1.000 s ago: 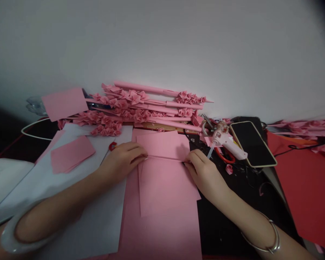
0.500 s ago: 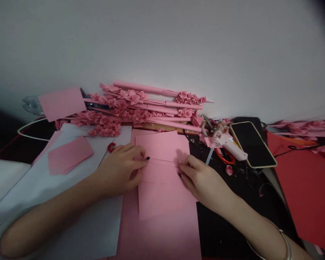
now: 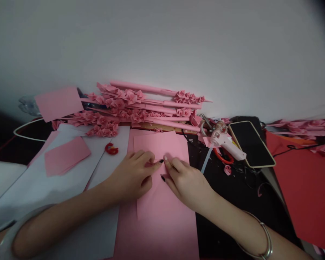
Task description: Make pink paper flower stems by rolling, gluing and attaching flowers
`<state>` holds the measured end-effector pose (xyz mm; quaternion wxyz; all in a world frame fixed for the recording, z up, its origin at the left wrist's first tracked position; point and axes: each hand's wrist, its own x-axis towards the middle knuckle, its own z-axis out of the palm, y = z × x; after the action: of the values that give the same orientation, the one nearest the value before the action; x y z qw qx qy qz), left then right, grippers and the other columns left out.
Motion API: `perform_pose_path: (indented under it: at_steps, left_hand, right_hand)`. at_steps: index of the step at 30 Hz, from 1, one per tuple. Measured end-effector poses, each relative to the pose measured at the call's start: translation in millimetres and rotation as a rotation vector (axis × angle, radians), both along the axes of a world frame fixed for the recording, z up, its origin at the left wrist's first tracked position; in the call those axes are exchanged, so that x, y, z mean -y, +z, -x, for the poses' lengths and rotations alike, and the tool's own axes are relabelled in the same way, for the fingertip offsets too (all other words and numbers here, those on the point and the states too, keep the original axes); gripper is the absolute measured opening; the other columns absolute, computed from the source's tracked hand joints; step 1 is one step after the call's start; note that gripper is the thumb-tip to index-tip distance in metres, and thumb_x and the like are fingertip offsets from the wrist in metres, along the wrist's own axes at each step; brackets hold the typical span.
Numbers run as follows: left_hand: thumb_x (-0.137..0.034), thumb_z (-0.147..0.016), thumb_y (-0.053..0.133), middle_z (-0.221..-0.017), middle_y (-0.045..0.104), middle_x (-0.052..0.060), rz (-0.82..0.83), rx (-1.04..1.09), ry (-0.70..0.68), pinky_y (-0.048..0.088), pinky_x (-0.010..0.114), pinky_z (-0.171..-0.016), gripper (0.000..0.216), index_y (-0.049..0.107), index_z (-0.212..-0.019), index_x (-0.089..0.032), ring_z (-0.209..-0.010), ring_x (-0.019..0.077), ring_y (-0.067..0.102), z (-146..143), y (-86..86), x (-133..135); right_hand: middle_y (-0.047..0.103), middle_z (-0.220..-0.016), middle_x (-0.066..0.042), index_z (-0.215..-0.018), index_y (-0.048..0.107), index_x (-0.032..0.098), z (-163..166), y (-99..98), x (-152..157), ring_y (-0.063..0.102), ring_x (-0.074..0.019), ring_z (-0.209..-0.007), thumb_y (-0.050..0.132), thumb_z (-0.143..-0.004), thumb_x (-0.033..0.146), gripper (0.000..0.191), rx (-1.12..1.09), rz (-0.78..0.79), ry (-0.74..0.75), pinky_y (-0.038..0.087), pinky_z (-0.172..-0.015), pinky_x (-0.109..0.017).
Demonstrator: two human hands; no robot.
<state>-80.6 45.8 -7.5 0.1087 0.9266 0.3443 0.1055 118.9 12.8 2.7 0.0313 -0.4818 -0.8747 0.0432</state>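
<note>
A pink paper sheet (image 3: 165, 206) lies on a larger pink sheet (image 3: 157, 238), a crease or folded edge running across its middle. My left hand (image 3: 137, 171) is over its left side, fingers curled and closed on the fold, the dark-nailed fingertip near the centre. From the right, my right hand (image 3: 185, 180) meets it, with thumb and fingers pinched on the same fold. The fingertips of both hands are almost touching. The hands hide much of the crease.
Pink paper flower stems (image 3: 135, 95) lie along the wall. To the right are a white glue gun (image 3: 227, 144), scissors with red handles (image 3: 222, 157), a phone (image 3: 251, 144) and red paper (image 3: 306, 191). Small pink sheets (image 3: 67, 155) and a red tape holder (image 3: 111, 148) are left.
Both hands have slid inward along the fold, from near the sheet's sides to its middle. The red tape holder is now uncovered by my left hand. The view has shifted slightly.
</note>
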Motion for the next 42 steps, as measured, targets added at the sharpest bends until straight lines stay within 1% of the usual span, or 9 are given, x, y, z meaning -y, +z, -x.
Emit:
perform_pose_path:
  at_steps: [5,10,16,23,27,34,37,40,42]
  left_hand:
    - [-0.022,-0.086,0.048,-0.091,0.061,0.005,0.011,0.019,0.084,0.037,0.035,-0.069,0.026,0.067,-0.104,-0.027,-0.085,0.023,0.055,8,0.9,-8]
    - [-0.025,-0.093,0.043,-0.099,0.065,0.004,0.159,0.078,0.151,0.039,0.035,-0.077,0.021,0.062,-0.102,-0.022,-0.094,0.0223,0.057,15,-2.6,-21]
    - [-0.023,-0.091,0.047,-0.091,0.062,0.004,0.244,0.028,0.182,0.039,0.033,-0.074,0.01,0.055,-0.095,-0.018,-0.088,0.0216,0.056,15,-2.0,-26]
    - [-0.022,-0.092,0.048,-0.093,0.058,0.005,0.221,0.111,0.17,0.042,0.033,-0.076,0.011,0.055,-0.086,-0.016,-0.087,0.0198,0.054,17,-2.8,-26]
    - [-0.02,-0.093,0.048,-0.086,0.06,0.004,0.148,0.189,0.128,0.041,0.032,-0.075,0.013,0.058,-0.085,-0.016,-0.083,0.0182,0.054,23,-7.7,-27]
    - [-0.016,-0.094,0.044,-0.084,0.061,0.004,0.018,0.165,0.006,0.037,0.031,-0.07,0.024,0.062,-0.078,-0.016,-0.081,0.0177,0.053,28,-8.3,-26]
    - [-0.018,-0.092,0.047,-0.09,0.06,0.004,-0.006,0.149,-0.028,0.036,0.032,-0.072,0.021,0.065,-0.082,-0.018,-0.085,0.0183,0.053,30,-2.7,-24]
    - [-0.023,-0.09,0.051,-0.093,0.059,0.004,-0.008,0.086,-0.032,0.036,0.034,-0.074,0.017,0.068,-0.089,-0.021,-0.086,0.0193,0.052,31,3.8,-20]
    - [-0.025,-0.09,0.05,-0.094,0.059,0.005,-0.019,0.044,-0.045,0.036,0.035,-0.075,0.018,0.067,-0.094,-0.021,-0.087,0.0203,0.052,29,6.6,-16]
  right_hand:
    - [0.063,-0.119,-0.016,-0.123,0.057,0.01,-12,3.2,2,0.068,-0.0222,-0.085,0.044,-0.094,0.027,0.036,0.053,0.002,-0.13,0.058,-0.065,-0.03]
    - [0.068,-0.099,-0.013,-0.123,0.052,0.008,-19,-6.0,0,0.069,-0.0225,-0.073,0.048,-0.091,0.016,0.033,0.11,-0.01,-0.226,0.053,-0.053,-0.028]
    - [0.066,-0.09,-0.009,-0.098,0.055,0.011,-19,-9.3,-5,0.069,-0.0214,-0.071,0.048,-0.092,0.019,0.012,0.074,0.059,-0.287,0.049,-0.049,-0.027]
    - [0.06,-0.092,-0.008,-0.093,0.054,0.013,-22,-14.5,-3,0.064,-0.0179,-0.075,0.053,-0.088,0.017,0.006,-0.085,-0.035,-0.281,0.051,-0.057,-0.026]
    - [0.06,-0.087,-0.006,-0.089,0.055,0.015,-24,-12.8,-4,0.063,-0.0176,-0.07,0.053,-0.088,0.018,0.004,-0.072,-0.113,-0.245,0.048,-0.053,-0.026]
    - [0.065,-0.076,-0.002,-0.086,0.057,0.015,-26,-11.2,-6,0.065,-0.0182,-0.059,0.051,-0.087,0.017,0.006,0.0,-0.182,-0.169,0.039,-0.043,-0.027]
    - [0.068,-0.08,-0.004,-0.094,0.059,0.014,-28,-8.5,-5,0.066,-0.0187,-0.059,0.047,-0.087,0.015,0.014,0.023,-0.158,-0.122,0.041,-0.043,-0.028]
    - [0.069,-0.104,-0.009,-0.124,0.052,0.012,-30,-5.0,-3,0.068,-0.0195,-0.071,0.045,-0.09,0.018,0.035,0.02,-0.124,-0.056,0.05,-0.051,-0.029]
    - [0.063,-0.12,-0.013,-0.135,0.044,0.012,-28,-3.4,-1,0.068,-0.0202,-0.081,0.044,-0.092,0.021,0.044,0.03,-0.102,-0.019,0.054,-0.06,-0.03]
